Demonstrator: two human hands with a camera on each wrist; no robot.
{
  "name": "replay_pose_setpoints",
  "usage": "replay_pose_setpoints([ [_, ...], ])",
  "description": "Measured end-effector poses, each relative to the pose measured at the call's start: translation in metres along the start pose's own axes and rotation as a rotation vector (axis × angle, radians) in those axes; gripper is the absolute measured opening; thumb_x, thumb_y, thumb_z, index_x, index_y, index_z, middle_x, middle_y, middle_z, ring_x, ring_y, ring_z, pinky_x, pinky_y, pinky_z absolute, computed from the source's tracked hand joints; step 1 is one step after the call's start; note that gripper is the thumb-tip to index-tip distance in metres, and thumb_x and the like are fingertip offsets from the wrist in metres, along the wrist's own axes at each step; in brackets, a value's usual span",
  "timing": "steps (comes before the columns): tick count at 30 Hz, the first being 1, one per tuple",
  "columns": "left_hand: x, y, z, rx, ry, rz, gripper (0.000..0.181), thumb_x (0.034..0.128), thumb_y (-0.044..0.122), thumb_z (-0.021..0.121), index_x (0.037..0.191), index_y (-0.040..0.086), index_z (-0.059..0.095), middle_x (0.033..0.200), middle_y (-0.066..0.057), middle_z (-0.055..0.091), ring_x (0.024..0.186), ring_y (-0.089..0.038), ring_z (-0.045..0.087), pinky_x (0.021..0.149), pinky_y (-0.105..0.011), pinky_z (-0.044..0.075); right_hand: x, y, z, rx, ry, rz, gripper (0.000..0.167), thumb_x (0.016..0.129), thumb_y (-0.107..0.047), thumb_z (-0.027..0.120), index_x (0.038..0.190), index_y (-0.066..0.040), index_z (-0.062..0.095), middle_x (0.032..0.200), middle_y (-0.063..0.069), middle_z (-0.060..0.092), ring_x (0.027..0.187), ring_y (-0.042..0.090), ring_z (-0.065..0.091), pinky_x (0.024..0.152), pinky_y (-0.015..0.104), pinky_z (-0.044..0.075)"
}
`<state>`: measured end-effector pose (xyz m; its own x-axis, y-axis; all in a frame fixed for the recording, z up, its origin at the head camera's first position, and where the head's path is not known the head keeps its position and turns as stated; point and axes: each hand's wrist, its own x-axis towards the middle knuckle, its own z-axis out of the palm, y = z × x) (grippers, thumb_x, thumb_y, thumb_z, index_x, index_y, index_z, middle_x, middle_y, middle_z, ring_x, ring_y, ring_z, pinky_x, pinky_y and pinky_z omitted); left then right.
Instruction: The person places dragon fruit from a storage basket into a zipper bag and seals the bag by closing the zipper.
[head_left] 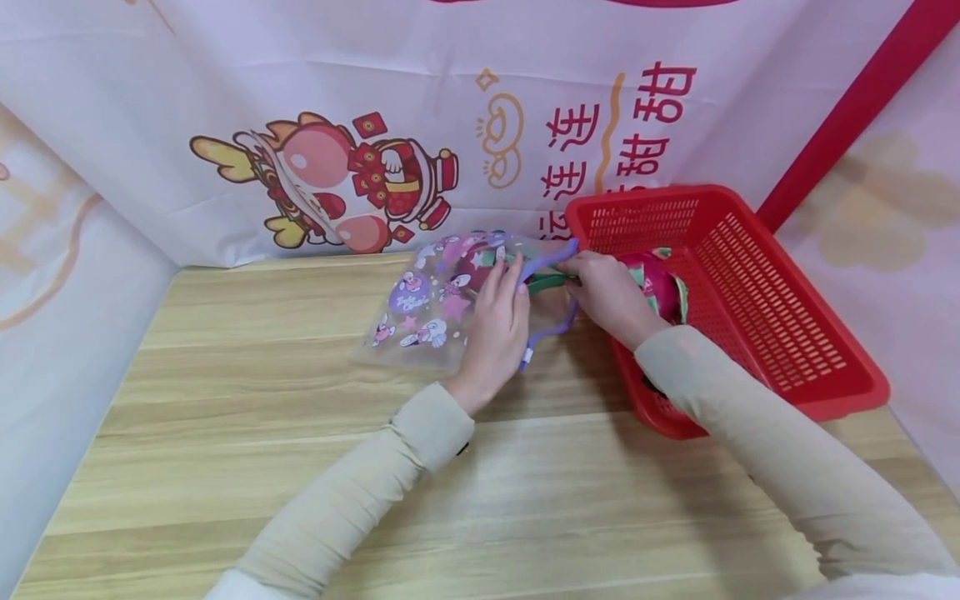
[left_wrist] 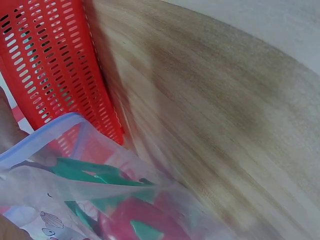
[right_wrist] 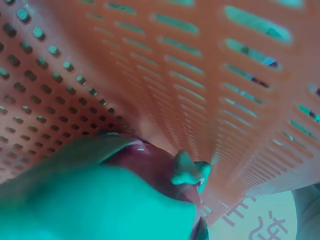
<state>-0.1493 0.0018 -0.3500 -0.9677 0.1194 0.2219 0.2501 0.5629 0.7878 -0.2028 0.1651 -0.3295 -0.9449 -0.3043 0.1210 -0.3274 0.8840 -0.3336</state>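
Note:
A clear printed bag (head_left: 420, 321) with a purple-blue edge lies on the table, its mouth facing the basket. Inside it is a pink item with green leaf-like flaps (left_wrist: 145, 220). My left hand (head_left: 497, 337) lies over the bag near the mouth, gripping the film with fingers extended. At the opening, my right hand (head_left: 611, 296) pinches the end of a green strip (head_left: 551, 281) that reaches into the bag; its fingertips are partly hidden. Just behind that hand, a pink dragon-fruit-like item (head_left: 660, 287) with green flaps sits in the red basket (head_left: 795, 308).
The basket stands at the right of the wooden table (head_left: 300, 467), close to the back. A white printed cloth (head_left: 420, 100) hangs behind, with more cloth at both sides. Wood surface extends in front of the bag and to its left.

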Motion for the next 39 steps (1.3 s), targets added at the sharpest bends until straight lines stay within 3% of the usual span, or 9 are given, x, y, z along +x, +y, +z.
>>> replay_pose_setpoints([
  [11, -0.001, 0.002, 0.003, -0.015, -0.004, 0.000, 0.048, 0.1043, 0.028, 0.030, 0.150, 0.017, 0.031, 0.159, -0.011, 0.023, 0.146, -0.031, 0.025, 0.116, -0.056, 0.025, 0.003, -0.001, 0.000, -0.009, -0.061, 0.005, 0.039, 0.084, -0.005, 0.070, 0.123, -0.006, 0.065, 0.115, 0.017, 0.069, 0.108, 0.033, 0.066, 0.091, 0.044, 0.054],
  [16, -0.001, 0.002, 0.002, -0.004, -0.003, 0.005, 0.048, 0.1044, 0.029, 0.030, 0.150, 0.017, 0.031, 0.159, -0.011, 0.024, 0.145, -0.033, 0.027, 0.116, -0.056, 0.026, 0.006, 0.002, 0.002, -0.015, -0.153, -0.073, 0.039, 0.087, -0.002, 0.066, 0.125, -0.002, 0.062, 0.122, 0.017, 0.066, 0.116, 0.033, 0.061, 0.096, 0.045, 0.051],
  [21, -0.001, 0.002, 0.001, -0.001, -0.022, -0.001, 0.048, 0.1040, 0.029, 0.031, 0.151, 0.018, 0.029, 0.159, -0.011, 0.023, 0.146, -0.034, 0.026, 0.116, -0.057, 0.025, 0.006, 0.002, 0.003, -0.085, -0.228, -0.138, 0.037, 0.087, -0.006, 0.066, 0.123, 0.000, 0.063, 0.121, 0.017, 0.066, 0.113, 0.032, 0.062, 0.096, 0.044, 0.052],
  [26, -0.001, -0.001, 0.002, 0.002, -0.035, -0.017, 0.049, 0.1039, 0.030, 0.031, 0.152, 0.019, 0.027, 0.160, -0.010, 0.023, 0.147, -0.031, 0.024, 0.117, -0.053, 0.024, -0.002, -0.004, -0.002, -0.187, -0.188, -0.131, 0.049, 0.081, -0.016, 0.075, 0.127, -0.005, 0.061, 0.126, 0.015, 0.064, 0.119, 0.032, 0.060, 0.095, 0.046, 0.052],
  [31, -0.001, -0.003, 0.003, -0.002, -0.017, -0.007, 0.049, 0.1037, 0.028, 0.032, 0.151, 0.019, 0.028, 0.159, -0.010, 0.024, 0.146, -0.030, 0.025, 0.118, -0.053, 0.025, -0.018, -0.012, -0.014, -0.296, -0.134, -0.182, 0.061, 0.076, -0.017, 0.080, 0.132, -0.006, 0.057, 0.132, 0.015, 0.059, 0.125, 0.032, 0.054, 0.096, 0.046, 0.051],
  [39, -0.002, -0.003, 0.003, -0.007, -0.022, -0.002, 0.049, 0.1038, 0.029, 0.029, 0.152, 0.019, 0.027, 0.160, -0.009, 0.022, 0.147, -0.030, 0.024, 0.118, -0.052, 0.023, -0.043, 0.000, -0.041, -0.292, -0.080, -0.068, 0.065, 0.076, -0.016, 0.079, 0.135, -0.006, 0.053, 0.133, 0.017, 0.055, 0.126, 0.035, 0.051, 0.093, 0.051, 0.051],
])
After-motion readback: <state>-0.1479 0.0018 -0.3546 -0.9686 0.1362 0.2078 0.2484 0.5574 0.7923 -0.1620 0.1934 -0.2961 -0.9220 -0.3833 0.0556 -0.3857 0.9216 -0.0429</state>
